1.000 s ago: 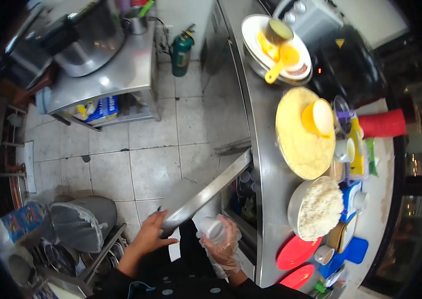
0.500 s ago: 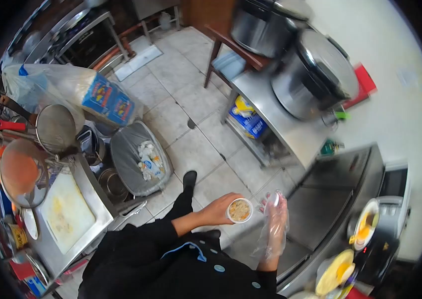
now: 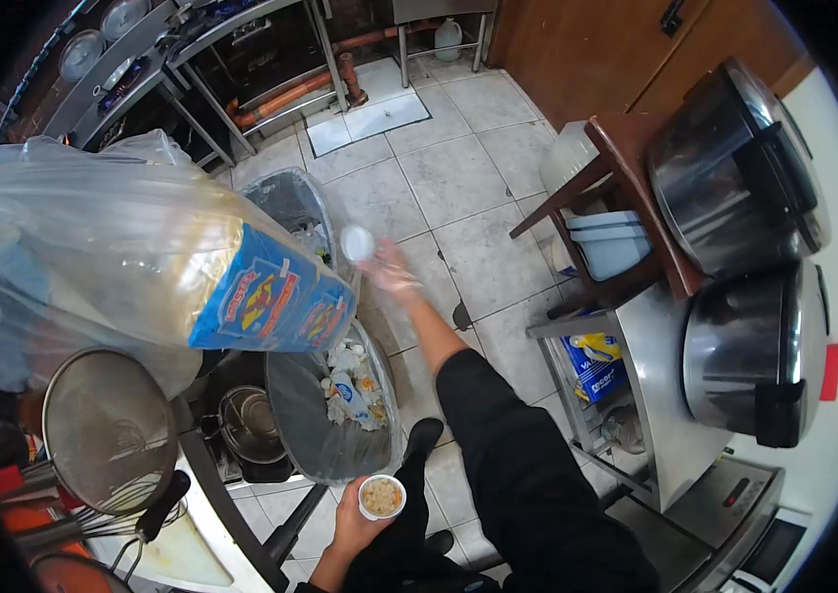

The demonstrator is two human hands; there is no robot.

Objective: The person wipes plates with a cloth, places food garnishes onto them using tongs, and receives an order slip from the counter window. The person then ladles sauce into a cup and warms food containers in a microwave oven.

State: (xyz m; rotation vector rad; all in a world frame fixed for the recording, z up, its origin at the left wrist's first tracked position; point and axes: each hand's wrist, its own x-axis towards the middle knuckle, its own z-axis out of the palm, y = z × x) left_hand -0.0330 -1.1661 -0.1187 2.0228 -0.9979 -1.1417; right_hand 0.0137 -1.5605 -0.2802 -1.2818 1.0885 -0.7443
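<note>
My left hand (image 3: 350, 526) is wrapped around a small white cup (image 3: 376, 517), held low near my body. Crumbly tan food with orange bits (image 3: 381, 495) fills the cup. Reaching far forward, my right hand (image 3: 391, 272) wears a clear plastic glove and grips a round white lid (image 3: 356, 243) at its edge. That hand is over the floor beside the farther lined trash bin (image 3: 285, 188). The nearer grey trash bin (image 3: 290, 395), with crumpled waste inside, stands between my two hands, to the left.
A large clear bag (image 3: 112, 227) with a blue printed package (image 3: 270, 296) hangs over the bins. At left are a mesh strainer (image 3: 107, 430) and a whisk. Large steel cookers (image 3: 745, 346) stand on a metal table (image 3: 656, 366) and wooden stand at right.
My right hand has swung forward and left, from beside the cup out to the bins, carrying the white lid. My view has turned and moved toward the bins. The left hand still holds the cup.
</note>
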